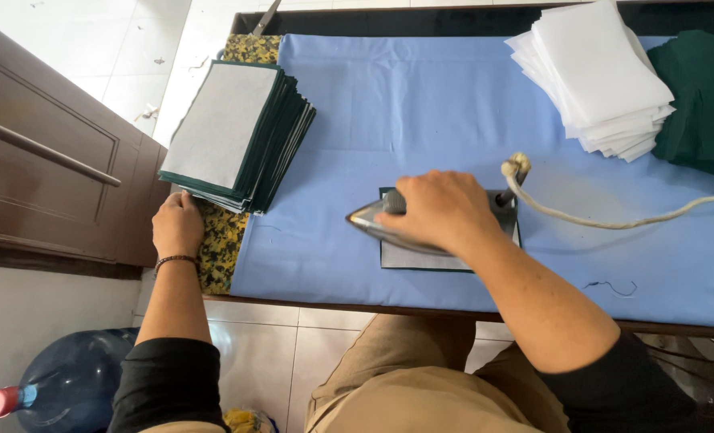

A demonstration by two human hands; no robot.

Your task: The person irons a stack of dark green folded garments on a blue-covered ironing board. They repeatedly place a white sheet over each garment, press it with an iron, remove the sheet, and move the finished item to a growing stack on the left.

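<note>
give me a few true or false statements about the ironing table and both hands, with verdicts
1. The right hand grips a metal iron on a grey rectangular fabric piece. True.
2. The left hand holds scissors. False: it rests on the table edge beside the stack of grey, dark green-edged fabric pieces.
3. The pile of white fabric squares lies at the far right of the light blue cloth. True.
4. The iron's cream cord runs off to the left. False: it trails right.
</note>
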